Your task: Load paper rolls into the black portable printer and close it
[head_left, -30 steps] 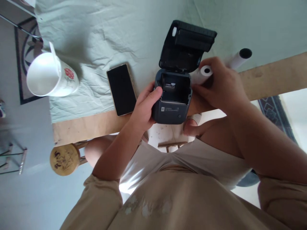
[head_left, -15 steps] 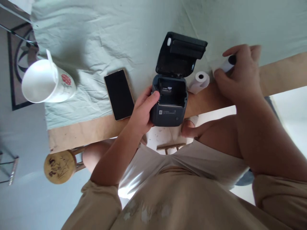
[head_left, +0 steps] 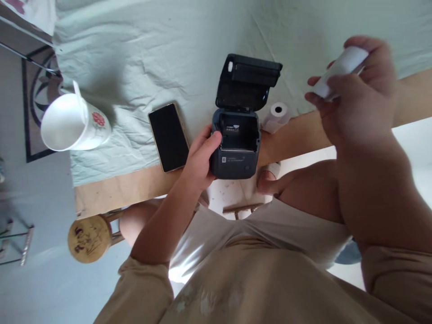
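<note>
My left hand [head_left: 201,155] grips the left side of a dark portable label printer [head_left: 235,164] at the table's front edge. The printer's lid [head_left: 248,83] stands up, and its paper bay [head_left: 239,135] shows no roll inside. Off to the right, my right hand [head_left: 361,85] is closed around a white paper roll [head_left: 342,69], held above the cloth. A second paper roll [head_left: 277,117] rests on the table just right of the printer, its dark core hole facing up.
A phone [head_left: 168,137] with a black screen lies left of the printer. Farther left is a white paper cup [head_left: 64,121] with a stick in it. Pale green cloth [head_left: 135,54] covers the wooden table [head_left: 114,191]. A round stool [head_left: 89,238] stands below at left.
My right hand has lifted the paper roll up from the table edge and turned it, so its side now shows. My left hand keeps its hold on the printer.
</note>
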The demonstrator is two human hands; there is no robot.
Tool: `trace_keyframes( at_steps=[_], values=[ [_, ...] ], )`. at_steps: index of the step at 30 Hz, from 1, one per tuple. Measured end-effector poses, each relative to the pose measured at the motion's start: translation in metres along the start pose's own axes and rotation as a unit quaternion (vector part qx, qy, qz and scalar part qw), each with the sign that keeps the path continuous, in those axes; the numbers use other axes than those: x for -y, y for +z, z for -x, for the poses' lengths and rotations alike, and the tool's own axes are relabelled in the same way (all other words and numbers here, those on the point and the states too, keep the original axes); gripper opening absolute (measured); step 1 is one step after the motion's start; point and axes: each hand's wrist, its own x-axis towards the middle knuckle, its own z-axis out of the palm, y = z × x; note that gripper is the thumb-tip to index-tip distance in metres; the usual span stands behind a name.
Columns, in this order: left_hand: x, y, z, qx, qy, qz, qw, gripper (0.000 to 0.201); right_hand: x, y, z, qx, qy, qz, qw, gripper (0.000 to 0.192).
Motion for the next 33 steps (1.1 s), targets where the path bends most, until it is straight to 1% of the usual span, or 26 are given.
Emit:
trace_keyframes(
  at_steps=[1,2,3,4,5,6,8,10,12,14,16,19,21,23,25,26,27,28,29,30,31,32,33],
  values=[
    [0.000,0.000,0.000,-0.004,-0.001,-0.004,1.000,0.028,0.003,0.001,0.011,0.012,-0.072,-0.001,0.997,0.054],
    [0.000,0.000,0.000,-0.008,0.000,-0.007,1.000,0.029,0.007,0.002,0.022,0.038,-0.201,0.026,0.978,0.057],
    [-0.001,0.001,0.001,-0.013,0.001,-0.011,1.000,0.029,0.010,0.004,0.033,0.084,-0.267,0.075,0.957,0.060],
    [-0.001,0.002,0.001,-0.017,0.001,-0.015,1.000,0.030,0.013,0.008,0.044,0.120,-0.327,0.087,0.933,0.059],
    [-0.001,0.002,0.001,-0.021,0.004,-0.020,1.000,0.031,0.015,0.013,0.052,0.155,-0.363,0.089,0.914,0.057],
    [-0.001,0.003,0.002,-0.024,0.010,-0.025,0.999,0.032,0.016,0.019,0.059,0.183,-0.382,0.110,0.899,0.057],
    [-0.002,0.004,0.002,-0.026,0.024,-0.035,0.999,0.031,0.016,0.033,0.067,0.207,-0.435,0.171,0.860,0.053],
    [-0.002,0.004,0.003,-0.026,0.038,-0.040,0.998,0.030,0.013,0.046,0.068,0.204,-0.447,0.254,0.833,0.044],
    [-0.002,0.004,0.003,-0.027,0.042,-0.044,0.998,0.031,0.010,0.053,0.065,0.203,-0.412,0.328,0.826,0.037],
    [-0.002,0.003,0.003,-0.030,0.037,-0.051,0.998,0.031,0.008,0.054,0.062,0.214,-0.386,0.366,0.819,0.032],
    [-0.001,0.003,0.003,-0.030,0.035,-0.050,0.998,0.029,0.007,0.052,0.061,0.221,-0.408,0.356,0.811,0.025],
    [-0.001,0.003,0.003,-0.012,0.035,-0.021,0.999,0.028,0.008,0.048,0.064,0.192,-0.460,0.300,0.813,0.013],
    [-0.001,0.003,0.004,0.003,0.040,0.000,0.999,0.031,0.009,0.048,0.068,0.177,-0.477,0.287,0.812,0.011],
    [-0.002,0.002,0.005,0.018,0.041,0.005,0.999,0.032,0.009,0.048,0.070,0.194,-0.498,0.293,0.793,0.013],
    [-0.002,0.000,0.006,0.029,0.043,-0.010,0.999,0.037,0.010,0.046,0.071,0.233,-0.518,0.289,0.771,0.018],
    [-0.003,-0.001,0.006,0.033,0.045,-0.021,0.998,0.041,0.010,0.045,0.070,0.254,-0.519,0.276,0.768,0.021],
    [-0.003,-0.002,0.007,0.037,0.046,-0.033,0.998,0.046,0.012,0.043,0.069,0.266,-0.511,0.255,0.776,0.022],
    [-0.003,-0.002,0.007,0.037,0.048,-0.043,0.997,0.049,0.014,0.041,0.067,0.256,-0.498,0.233,0.795,0.021],
    [-0.003,-0.003,0.007,0.033,0.050,-0.051,0.997,0.052,0.016,0.039,0.065,0.225,-0.484,0.217,0.817,0.018],
    [-0.003,-0.003,0.007,0.029,0.048,-0.059,0.997,0.055,0.019,0.037,0.063,0.180,-0.471,0.211,0.837,0.015],
    [-0.003,-0.003,0.007,0.026,0.045,-0.067,0.996,0.058,0.021,0.035,0.061,0.136,-0.451,0.220,0.854,0.017],
    [-0.003,-0.002,0.007,0.022,0.043,-0.074,0.996,0.060,0.023,0.033,0.058,0.104,-0.428,0.234,0.867,0.024],
    [-0.003,-0.002,0.006,0.018,0.043,-0.079,0.996,0.060,0.024,0.032,0.056,0.095,-0.402,0.246,0.877,0.033]
  ],
)
